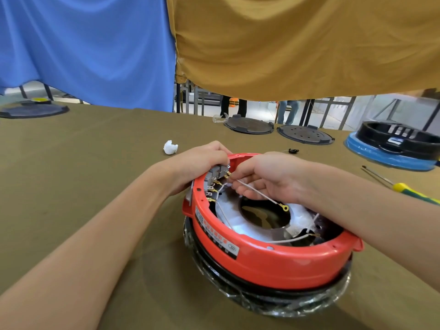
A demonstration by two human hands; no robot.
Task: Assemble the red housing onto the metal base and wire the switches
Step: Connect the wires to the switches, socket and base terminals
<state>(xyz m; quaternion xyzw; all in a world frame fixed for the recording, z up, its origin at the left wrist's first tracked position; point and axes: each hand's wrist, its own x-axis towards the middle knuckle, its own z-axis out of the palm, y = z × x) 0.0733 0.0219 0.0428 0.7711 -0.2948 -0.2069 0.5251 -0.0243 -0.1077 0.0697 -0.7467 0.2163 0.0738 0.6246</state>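
Note:
The red housing (269, 260) sits upside down on a plastic-wrapped black ring, with the shiny metal base (240, 225) inside it. At its far left rim is the switch block (215, 178) with several brass terminals. My left hand (202, 163) grips the rim and the switch block from outside. My right hand (264, 177) pinches a white wire (259, 194) at the terminals; the wire's free end carries a brass ring lug (284, 207). Another white wire (288, 239) lies across the base.
A yellow-green screwdriver (402, 188) lies at the right. Two black lids (248, 125) (305, 134) and a black part on a blue ring (392, 148) stand at the back right. A crumpled white scrap (170, 147) lies behind the housing. Blue and tan cloths hang ahead.

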